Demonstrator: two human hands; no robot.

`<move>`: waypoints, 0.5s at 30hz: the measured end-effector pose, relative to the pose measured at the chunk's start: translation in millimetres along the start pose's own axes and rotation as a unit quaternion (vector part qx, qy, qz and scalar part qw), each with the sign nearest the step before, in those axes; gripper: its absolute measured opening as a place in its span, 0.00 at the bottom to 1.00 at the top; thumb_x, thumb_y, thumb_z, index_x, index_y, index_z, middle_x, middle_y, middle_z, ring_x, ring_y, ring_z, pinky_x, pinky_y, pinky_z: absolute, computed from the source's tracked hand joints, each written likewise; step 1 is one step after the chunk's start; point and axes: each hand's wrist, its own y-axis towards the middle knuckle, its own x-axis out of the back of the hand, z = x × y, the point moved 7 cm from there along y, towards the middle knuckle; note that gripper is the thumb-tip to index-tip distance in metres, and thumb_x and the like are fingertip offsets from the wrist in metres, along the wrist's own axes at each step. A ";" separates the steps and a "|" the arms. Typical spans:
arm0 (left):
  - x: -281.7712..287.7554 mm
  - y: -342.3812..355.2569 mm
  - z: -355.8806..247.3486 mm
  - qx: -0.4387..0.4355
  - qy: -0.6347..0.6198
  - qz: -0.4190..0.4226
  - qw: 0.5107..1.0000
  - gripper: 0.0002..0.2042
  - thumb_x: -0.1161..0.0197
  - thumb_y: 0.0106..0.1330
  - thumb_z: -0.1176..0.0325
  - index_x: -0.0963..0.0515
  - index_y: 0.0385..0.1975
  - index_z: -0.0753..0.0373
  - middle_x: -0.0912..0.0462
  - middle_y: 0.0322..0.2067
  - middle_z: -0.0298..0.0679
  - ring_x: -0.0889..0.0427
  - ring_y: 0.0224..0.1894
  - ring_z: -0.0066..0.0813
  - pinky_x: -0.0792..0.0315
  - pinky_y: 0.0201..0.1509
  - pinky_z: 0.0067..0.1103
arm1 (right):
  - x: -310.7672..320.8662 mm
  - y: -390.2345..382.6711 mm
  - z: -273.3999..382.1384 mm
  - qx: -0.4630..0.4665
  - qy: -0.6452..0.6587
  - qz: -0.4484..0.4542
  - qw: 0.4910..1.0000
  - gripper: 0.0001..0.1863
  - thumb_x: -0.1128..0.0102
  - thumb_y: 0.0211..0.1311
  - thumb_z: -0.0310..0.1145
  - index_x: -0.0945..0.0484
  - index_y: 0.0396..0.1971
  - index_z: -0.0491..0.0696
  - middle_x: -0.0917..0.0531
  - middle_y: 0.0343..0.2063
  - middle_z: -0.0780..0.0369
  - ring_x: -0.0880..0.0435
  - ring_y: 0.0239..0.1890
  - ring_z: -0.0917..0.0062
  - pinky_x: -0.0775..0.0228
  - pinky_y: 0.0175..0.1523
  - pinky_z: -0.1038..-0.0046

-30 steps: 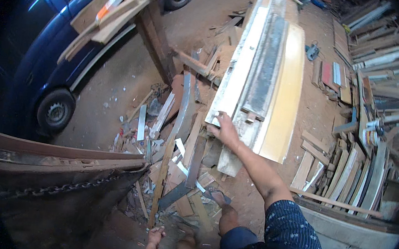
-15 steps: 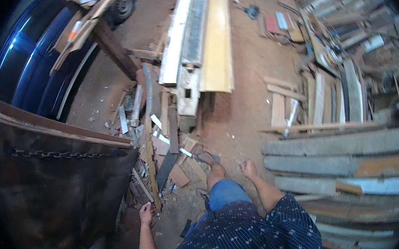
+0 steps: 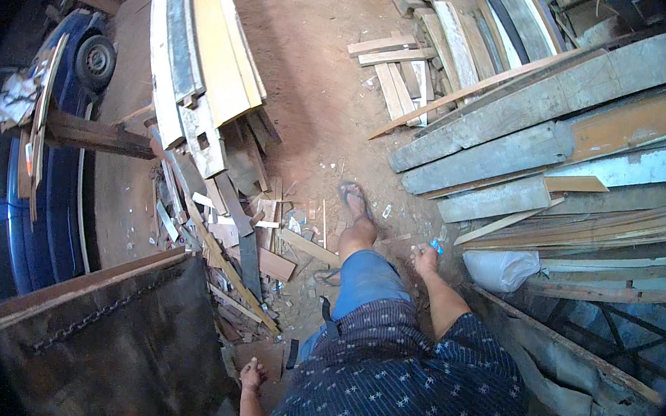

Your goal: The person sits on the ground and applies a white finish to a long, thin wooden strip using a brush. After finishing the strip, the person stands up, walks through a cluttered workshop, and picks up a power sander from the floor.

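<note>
My left hand hangs at my left side with curled fingers, beside a dark panel with a chain on it; I cannot make out anything inside it. My right hand is low at my right, fingers curled; a small blue item shows at it, and whether it is held is unclear. My sandalled foot is forward on the dirt. Ahead at the left lies a raised stack of long white, dark and yellow boards, with scrap wood below it.
A dark blue vehicle stands at the left behind a wooden post. Long grey planks are stacked along the right, with a white sack among them. Loose short boards lie on the dirt farther ahead.
My right hand has left the white board's end and dropped to my right side. My view has turned rightward, so the raised board stack now sits farther left.
</note>
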 end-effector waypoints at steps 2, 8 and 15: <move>-21.1 4.8 -49.9 -0.068 -0.008 0.030 0.997 0.14 0.41 0.71 0.56 0.29 0.24 0.55 0.28 0.19 0.28 0.30 0.17 0.21 0.34 0.21 0.22 | 4.5 14.6 -3.3 -0.013 0.059 -0.005 0.998 0.06 0.38 0.64 0.28 0.24 0.32 0.43 0.19 0.20 0.62 0.22 0.19 0.81 0.31 0.23 0.78; -74.2 30.4 -191.6 -0.146 0.029 -0.036 0.988 0.11 0.40 0.70 0.59 0.27 0.27 0.57 0.26 0.21 0.27 0.31 0.19 0.17 0.38 0.21 0.17 | 11.8 90.8 17.4 -0.004 0.155 -0.005 0.988 0.06 0.38 0.65 0.28 0.25 0.33 0.42 0.19 0.22 0.62 0.23 0.20 0.82 0.32 0.22 0.79; -233.4 31.9 -320.5 -0.134 0.176 0.047 0.974 0.13 0.39 0.70 0.57 0.24 0.32 0.61 0.24 0.23 0.30 0.30 0.20 0.16 0.37 0.22 0.17 | 32.8 197.4 57.8 -0.047 0.199 -0.022 0.979 0.08 0.39 0.66 0.30 0.25 0.34 0.41 0.20 0.21 0.62 0.24 0.19 0.82 0.31 0.23 0.77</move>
